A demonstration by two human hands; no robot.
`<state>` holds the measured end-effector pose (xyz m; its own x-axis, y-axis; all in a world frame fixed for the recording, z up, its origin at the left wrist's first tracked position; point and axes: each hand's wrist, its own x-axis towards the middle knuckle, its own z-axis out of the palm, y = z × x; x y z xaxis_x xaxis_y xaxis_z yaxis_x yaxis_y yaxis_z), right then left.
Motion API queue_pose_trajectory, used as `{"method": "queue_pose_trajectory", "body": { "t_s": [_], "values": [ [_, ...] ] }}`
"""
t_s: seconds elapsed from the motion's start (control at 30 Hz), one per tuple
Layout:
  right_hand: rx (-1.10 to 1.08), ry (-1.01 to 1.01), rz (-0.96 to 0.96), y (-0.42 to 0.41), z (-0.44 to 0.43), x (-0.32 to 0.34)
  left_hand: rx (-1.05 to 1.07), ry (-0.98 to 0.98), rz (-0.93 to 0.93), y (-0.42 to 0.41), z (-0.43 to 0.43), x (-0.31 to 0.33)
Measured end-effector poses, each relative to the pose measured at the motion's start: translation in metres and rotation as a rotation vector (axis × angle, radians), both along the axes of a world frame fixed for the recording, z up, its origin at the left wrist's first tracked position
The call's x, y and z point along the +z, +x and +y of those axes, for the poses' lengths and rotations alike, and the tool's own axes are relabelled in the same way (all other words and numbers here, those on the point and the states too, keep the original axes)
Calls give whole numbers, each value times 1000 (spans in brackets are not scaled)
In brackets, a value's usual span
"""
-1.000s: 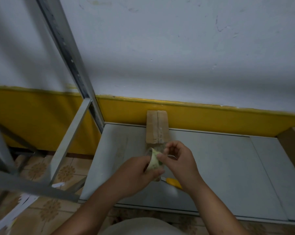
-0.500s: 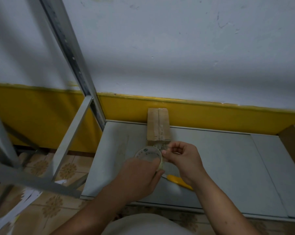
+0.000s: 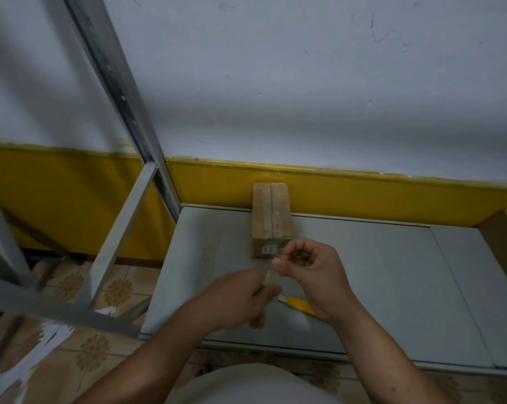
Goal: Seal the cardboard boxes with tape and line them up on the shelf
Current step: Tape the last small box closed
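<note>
"Sitting where, the cardboard box [image 3: 271,217]?"

"On the grey shelf [image 3: 392,272], its far end against the yellow band of the wall. The top flaps meet in a seam down the middle, and a small label shows on the near face."

"And the hands?"

"Both are just in front of it, above the shelf. The left hand [image 3: 237,298] has its grip curled round the tape roll [image 3: 271,279]; only a pale edge of the roll shows past the fingers. The right hand [image 3: 310,272] is closed in a pinch, thumb and forefinger together on the tape end [image 3: 277,253], a faint clear strip just above the roll."

"Does either hand touch the box?"

"The right one overlaps its near face in the view; contact cannot be told."

"What else is there?"

"A yellow utility knife [image 3: 298,304] lies on the shelf under the right wrist. The corner of a second brown box [image 3: 505,237] shows at the right edge. Loose papers [image 3: 42,345] lie on the tiled floor to the left, below the metal upright [image 3: 115,83]."
</note>
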<state>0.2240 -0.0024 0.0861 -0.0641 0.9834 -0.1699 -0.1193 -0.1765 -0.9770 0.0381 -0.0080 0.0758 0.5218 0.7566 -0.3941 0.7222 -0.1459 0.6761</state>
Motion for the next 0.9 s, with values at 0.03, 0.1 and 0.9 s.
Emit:
{"method": "queue_pose_trajectory", "body": {
  "t_s": [0.03,0.1,0.9],
  "values": [
    [5,1,15,0,-1,0,12,-100,-61,-1,3,1],
    [10,-10,51,2,0,1,28,-238,-181,-6,9,3],
    [-239,-19,299,12,41,38,241,-91,-380,-4,10,5]
  ]
}}
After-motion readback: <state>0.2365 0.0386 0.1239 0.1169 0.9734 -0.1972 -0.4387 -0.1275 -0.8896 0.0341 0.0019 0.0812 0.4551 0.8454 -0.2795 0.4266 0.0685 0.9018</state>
